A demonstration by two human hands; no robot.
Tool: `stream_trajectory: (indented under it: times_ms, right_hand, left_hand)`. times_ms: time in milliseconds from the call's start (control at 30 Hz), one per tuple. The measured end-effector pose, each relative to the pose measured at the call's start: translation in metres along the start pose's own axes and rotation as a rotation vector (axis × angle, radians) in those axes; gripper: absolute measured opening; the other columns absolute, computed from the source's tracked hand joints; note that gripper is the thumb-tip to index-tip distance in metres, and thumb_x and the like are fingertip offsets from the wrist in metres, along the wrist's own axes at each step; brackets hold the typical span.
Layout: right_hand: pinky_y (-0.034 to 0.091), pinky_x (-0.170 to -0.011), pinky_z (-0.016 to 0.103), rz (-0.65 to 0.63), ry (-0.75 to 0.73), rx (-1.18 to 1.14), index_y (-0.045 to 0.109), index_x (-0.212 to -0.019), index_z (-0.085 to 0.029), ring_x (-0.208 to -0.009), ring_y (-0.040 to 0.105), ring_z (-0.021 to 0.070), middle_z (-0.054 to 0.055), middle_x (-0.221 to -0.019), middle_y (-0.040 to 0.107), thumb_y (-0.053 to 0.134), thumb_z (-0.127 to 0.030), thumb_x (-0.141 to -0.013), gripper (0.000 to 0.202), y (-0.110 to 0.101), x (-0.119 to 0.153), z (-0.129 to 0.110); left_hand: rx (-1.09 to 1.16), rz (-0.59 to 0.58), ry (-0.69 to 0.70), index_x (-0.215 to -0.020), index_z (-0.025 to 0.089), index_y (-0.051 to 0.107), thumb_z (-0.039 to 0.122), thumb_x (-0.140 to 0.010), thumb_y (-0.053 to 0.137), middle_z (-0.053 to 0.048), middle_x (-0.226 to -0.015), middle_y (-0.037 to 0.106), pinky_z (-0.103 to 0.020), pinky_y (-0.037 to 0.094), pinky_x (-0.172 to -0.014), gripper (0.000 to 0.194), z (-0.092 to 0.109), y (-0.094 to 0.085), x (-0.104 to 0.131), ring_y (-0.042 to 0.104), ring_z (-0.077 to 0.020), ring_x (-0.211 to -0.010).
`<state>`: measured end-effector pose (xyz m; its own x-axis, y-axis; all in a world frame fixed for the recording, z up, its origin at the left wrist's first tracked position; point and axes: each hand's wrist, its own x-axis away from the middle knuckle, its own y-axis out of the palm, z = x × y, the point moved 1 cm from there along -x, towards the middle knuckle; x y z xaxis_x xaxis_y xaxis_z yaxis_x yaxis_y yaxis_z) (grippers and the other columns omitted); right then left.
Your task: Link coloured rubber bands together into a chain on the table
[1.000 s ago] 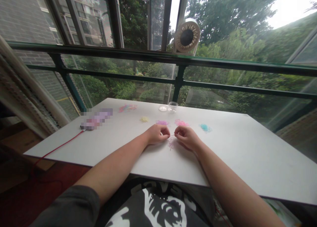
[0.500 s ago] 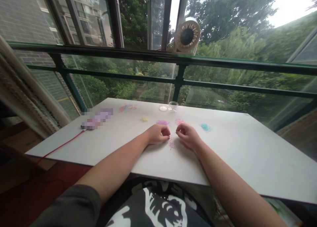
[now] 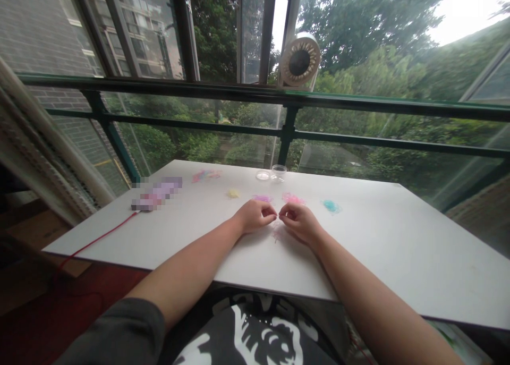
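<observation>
My left hand (image 3: pixel 258 216) and my right hand (image 3: pixel 298 221) rest on the white table with fingertips pinched and nearly touching. Whatever is between the fingertips is too small to make out. Just below them lies a loose chain of thin pink loops (image 3: pixel 275 234). Beyond my left hand is a purple pile (image 3: pixel 262 198), and beyond my right hand a pink pile (image 3: pixel 294 197). A yellow pile (image 3: pixel 233 194) lies farther left, a teal pile (image 3: pixel 331 205) to the right.
At the table's (image 3: pixel 398 248) back are a clear cup (image 3: pixel 278 172) and a clear lid (image 3: pixel 263 175). A multicoloured pile (image 3: pixel 206 175) lies back left, near a blurred purple object (image 3: pixel 157 193) with a red cable (image 3: pixel 99 234). A round fan (image 3: pixel 299 61) stands by the railing.
My hands have come closer together, so their fingertips nearly meet. The view has tilted slightly upward. The piles, cup and lid keep their places on the table.
</observation>
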<state>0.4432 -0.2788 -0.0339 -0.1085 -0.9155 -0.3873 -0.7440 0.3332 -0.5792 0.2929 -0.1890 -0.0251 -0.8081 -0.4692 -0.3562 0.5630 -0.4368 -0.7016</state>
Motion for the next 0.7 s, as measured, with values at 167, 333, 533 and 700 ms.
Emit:
stream_trajectory:
  times_ms: [167,333,533,700]
  right_hand:
    - [0.026,-0.044,0.021,0.035,0.014,0.009,0.056,-0.07,-0.017,-0.045,0.033,0.0077,-0.005,-0.048,0.039,0.052,-0.02,-0.068,0.006,-0.0017,-0.0009,0.0032]
    - [0.026,-0.042,0.02,0.026,0.022,0.017,0.057,-0.077,-0.016,-0.044,0.036,0.0076,-0.004,-0.052,0.046,0.056,-0.025,-0.067,0.013,-0.0014,-0.0009,0.001]
    - [0.03,-0.044,0.021,-0.006,0.02,0.049,0.06,-0.071,-0.016,-0.046,0.038,0.0084,-0.002,-0.052,0.049,0.054,-0.024,-0.07,0.011,0.0,-0.0006,-0.0038]
    - [0.031,-0.046,0.021,0.0,0.012,0.066,0.06,-0.071,-0.016,-0.048,0.039,0.009,-0.002,-0.054,0.051,0.053,-0.025,-0.071,0.011,0.0007,-0.0009,-0.003]
  left_hand:
    - [-0.01,0.019,-0.015,-0.077,0.016,0.066,0.028,-0.071,0.055,-0.001,-0.07,0.067,-0.02,0.044,-0.063,0.017,-0.0041,-0.003,0.0005,0.059,-0.0113,-0.065]
    - [-0.005,0.041,0.0,-0.078,0.016,0.066,0.028,-0.072,0.054,-0.001,-0.071,0.066,-0.021,0.044,-0.063,0.018,-0.0051,-0.0029,0.0007,0.058,-0.011,-0.065]
    - [-0.014,0.037,0.0,-0.076,0.016,0.067,0.026,-0.07,0.056,-0.002,-0.07,0.066,-0.021,0.044,-0.063,0.016,0.0006,-0.003,0.0015,0.058,-0.0113,-0.064]
    - [-0.027,0.042,0.003,-0.076,0.016,0.067,0.027,-0.071,0.055,-0.001,-0.07,0.066,-0.021,0.044,-0.063,0.017,-0.0014,-0.0045,0.0017,0.057,-0.0112,-0.064]
